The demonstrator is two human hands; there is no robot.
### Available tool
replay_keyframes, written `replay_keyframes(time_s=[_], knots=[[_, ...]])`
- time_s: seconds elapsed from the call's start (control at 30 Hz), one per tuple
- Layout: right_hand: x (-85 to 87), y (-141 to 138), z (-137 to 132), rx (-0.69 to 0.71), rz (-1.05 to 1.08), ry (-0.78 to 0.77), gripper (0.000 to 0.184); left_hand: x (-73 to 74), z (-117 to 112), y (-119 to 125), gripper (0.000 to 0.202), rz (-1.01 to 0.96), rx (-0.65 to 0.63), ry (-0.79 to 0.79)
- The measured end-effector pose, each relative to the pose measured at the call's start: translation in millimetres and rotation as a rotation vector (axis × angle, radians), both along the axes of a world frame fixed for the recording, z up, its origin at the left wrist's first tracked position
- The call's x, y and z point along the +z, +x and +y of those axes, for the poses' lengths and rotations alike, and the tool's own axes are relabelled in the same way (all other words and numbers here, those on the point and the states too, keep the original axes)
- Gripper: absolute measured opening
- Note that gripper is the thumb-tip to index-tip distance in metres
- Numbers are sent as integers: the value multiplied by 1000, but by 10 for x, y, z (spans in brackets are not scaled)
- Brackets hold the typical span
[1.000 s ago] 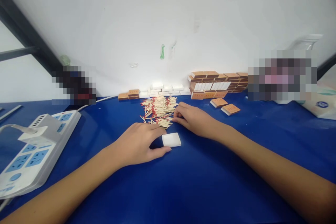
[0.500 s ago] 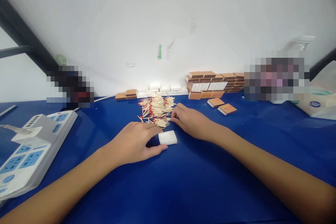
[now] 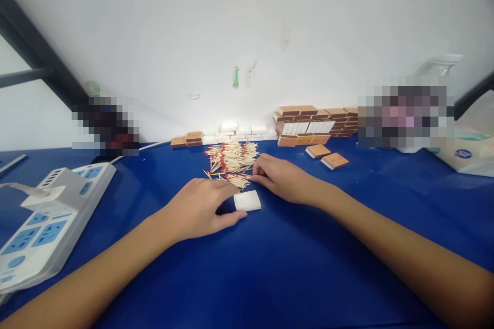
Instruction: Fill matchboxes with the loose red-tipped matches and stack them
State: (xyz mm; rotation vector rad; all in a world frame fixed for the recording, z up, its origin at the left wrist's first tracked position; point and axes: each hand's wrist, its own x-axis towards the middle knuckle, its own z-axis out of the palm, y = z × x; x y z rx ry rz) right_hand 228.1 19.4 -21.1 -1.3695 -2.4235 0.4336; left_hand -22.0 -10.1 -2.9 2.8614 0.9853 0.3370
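Observation:
A small white matchbox tray [image 3: 248, 201] lies on the blue table, its inside not visible to me. My left hand [image 3: 204, 208] spans its left end, thumb at the near edge and fingers at the far edge. Just beyond is a heap of red-tipped matches [image 3: 231, 157], with a smaller bunch [image 3: 238, 180] at its near side. My right hand [image 3: 276, 177] is closed at the right ends of that bunch, thumb and fingertips pinched on matches; how many is hidden.
Against the wall stand a row of white trays [image 3: 228, 127], two orange matchboxes [image 3: 187, 139] and a larger stack of matchboxes [image 3: 304, 126]. Two loose matchboxes [image 3: 334, 161] lie right of my right hand. A power strip [image 3: 57, 241] fills the left, a tissue pack [image 3: 476, 149] the far right.
Both hands keep almost the same place and grip. The whole view has shifted very slightly; the tray and matches show no clear movement on the table.

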Motion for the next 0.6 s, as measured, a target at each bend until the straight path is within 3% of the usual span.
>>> replay_keyframes(time_s=[0.6], knots=[[86,206,-92,-14,-20,-13,21,-31,17,-26,36,10,-3,77]])
